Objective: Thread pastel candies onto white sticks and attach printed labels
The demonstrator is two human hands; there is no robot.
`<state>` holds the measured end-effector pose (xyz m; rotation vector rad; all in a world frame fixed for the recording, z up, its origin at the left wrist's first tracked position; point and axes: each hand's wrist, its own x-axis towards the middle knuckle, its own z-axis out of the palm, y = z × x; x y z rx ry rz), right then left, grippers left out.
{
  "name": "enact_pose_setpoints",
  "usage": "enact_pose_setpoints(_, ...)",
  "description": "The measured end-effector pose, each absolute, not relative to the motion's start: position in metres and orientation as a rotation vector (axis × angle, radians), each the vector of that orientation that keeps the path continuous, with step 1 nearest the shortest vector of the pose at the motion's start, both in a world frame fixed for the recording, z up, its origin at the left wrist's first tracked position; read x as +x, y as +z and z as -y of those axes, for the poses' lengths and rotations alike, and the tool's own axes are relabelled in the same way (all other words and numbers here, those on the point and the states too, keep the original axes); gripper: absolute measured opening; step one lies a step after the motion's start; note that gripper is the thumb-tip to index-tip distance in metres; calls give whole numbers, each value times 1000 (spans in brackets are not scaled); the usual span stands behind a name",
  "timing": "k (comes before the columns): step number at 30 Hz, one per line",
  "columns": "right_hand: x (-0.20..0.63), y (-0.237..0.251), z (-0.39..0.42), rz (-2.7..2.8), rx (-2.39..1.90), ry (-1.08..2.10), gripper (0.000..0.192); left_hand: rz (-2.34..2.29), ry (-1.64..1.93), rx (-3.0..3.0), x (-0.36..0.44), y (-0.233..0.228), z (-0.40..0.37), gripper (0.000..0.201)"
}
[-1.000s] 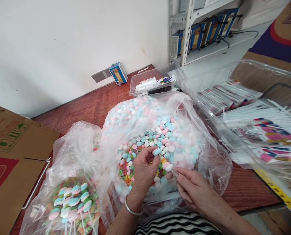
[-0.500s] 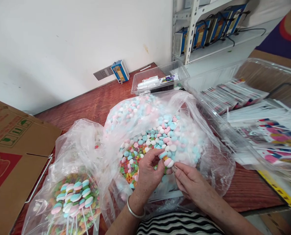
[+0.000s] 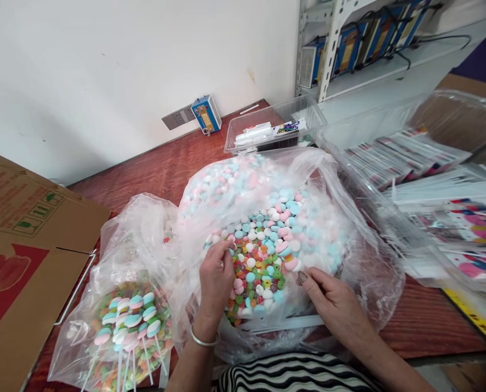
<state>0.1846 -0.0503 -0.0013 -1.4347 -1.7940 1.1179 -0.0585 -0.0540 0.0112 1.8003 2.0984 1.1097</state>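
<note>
My right hand [image 3: 335, 305] pinches a candy skewer [image 3: 291, 260] at its lower end, with pink, blue and white pieces threaded on it; the stick itself is mostly hidden by the fingers. Over the left side of the candy heap is my left hand [image 3: 217, 280], thumb and fingertips drawn together; whatever may be between them is too small to make out. Below both hands lie loose gummy rings [image 3: 263, 261] in green, red, orange and yellow, mixed with pastel button-shaped candies [image 3: 263, 224], inside a large clear plastic bag [image 3: 374, 261].
At lower left, several finished candy skewers [image 3: 132, 318] rest on a bag of gummy rings [image 3: 108, 375]. A cardboard box [image 3: 63, 239] stands at left. Clear bins [image 3: 394, 218] with printed packets [image 3: 406, 152] are at right, a smaller bin [image 3: 237, 133] behind. A blue device [image 3: 207, 115] sits by the wall.
My left hand has let go of the candy skewer and moved left over the heap. My right hand still holds the skewer, slightly farther right. The view has shifted a little.
</note>
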Motion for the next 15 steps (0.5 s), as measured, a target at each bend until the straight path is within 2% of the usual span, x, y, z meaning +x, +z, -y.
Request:
enact_pose_setpoints(6, 185, 6, 49, 1807, -1446, 1059, 27, -2355, 752, 1914, -94, 17, 48, 22)
enact_pose_setpoints(11, 186, 6, 50, 1848, -1446, 1080, 27, -2268, 681, 1947, -92, 17, 55, 16)
enact_pose_setpoints(15, 186, 5, 51, 1883, -1438, 1108, 27, -2116, 466, 2027, -91, 21, 65, 14)
